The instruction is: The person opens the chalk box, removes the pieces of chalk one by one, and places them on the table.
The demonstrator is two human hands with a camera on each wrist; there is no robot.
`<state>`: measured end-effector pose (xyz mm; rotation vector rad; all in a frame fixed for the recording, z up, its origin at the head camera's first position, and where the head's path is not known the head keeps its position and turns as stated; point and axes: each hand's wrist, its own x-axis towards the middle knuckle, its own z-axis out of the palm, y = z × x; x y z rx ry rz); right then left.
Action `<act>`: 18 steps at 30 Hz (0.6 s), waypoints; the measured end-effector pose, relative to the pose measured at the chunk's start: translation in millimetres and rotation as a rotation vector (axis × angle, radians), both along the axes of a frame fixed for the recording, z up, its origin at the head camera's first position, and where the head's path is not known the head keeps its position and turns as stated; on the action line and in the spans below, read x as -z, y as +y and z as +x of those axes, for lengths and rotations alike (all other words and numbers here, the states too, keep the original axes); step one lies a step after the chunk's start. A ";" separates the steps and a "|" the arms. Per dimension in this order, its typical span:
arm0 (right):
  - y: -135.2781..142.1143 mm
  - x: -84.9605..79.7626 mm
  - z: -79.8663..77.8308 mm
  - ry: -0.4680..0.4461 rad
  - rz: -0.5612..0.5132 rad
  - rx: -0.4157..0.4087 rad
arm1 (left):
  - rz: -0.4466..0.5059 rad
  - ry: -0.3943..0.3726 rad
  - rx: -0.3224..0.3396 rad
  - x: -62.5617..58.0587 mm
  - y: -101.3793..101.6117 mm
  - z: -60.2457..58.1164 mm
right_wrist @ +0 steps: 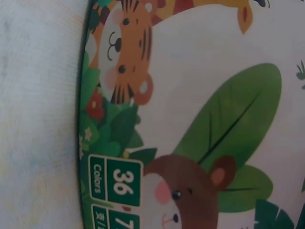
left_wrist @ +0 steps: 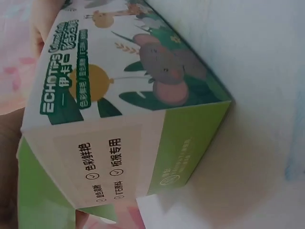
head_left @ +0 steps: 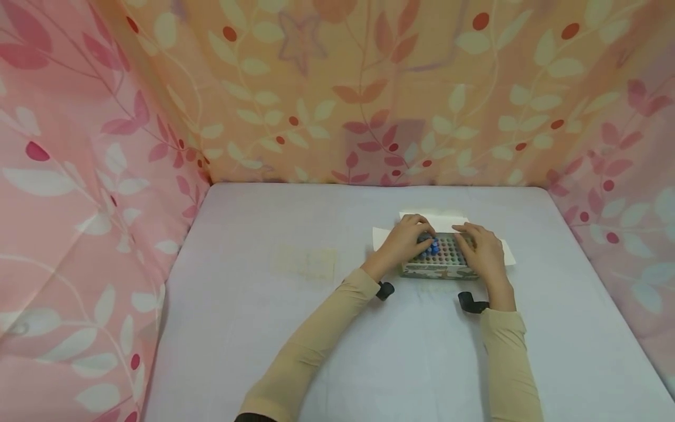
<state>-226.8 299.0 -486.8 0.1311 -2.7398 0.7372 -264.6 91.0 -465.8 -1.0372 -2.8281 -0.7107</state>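
Surface [head_left: 248, 328], pale, with back, left and right edges in view; patterned cloth [head_left: 295, 135] stood along those three sides; we found the broadest bare room to the left of the box, past a faint yellowish patch [head_left: 306, 262], and a smaller stretch between the box and the right edge; a strip lay bare behind, and more room lay in front, between two beige sleeves [head_left: 316, 334].

Box [head_left: 440, 272], one, printed with animals and leaves and marked "36 Colors", sat right of centre on the surface, well apart from its edges; its top was open, with white flaps [head_left: 435, 221] spread at the back, left and right; we saw inside it close rows of coloured sticks [head_left: 449, 252], round ends up, and blue sticks [head_left: 434, 248] at the left end.

Left hand [head_left: 405, 239], over that left end; its grip was narrow, thumb and fingers about the blue sticks; right hand [head_left: 482, 249], at the right end, its grip wide, thumb apart from the fingers; we could not tell how firmly it touched the box.
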 end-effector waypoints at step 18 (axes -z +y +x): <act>-3.0 -1.4 3.3 -0.007 -0.002 0.028 | -0.076 -0.058 0.038 4.8 4.0 -12.4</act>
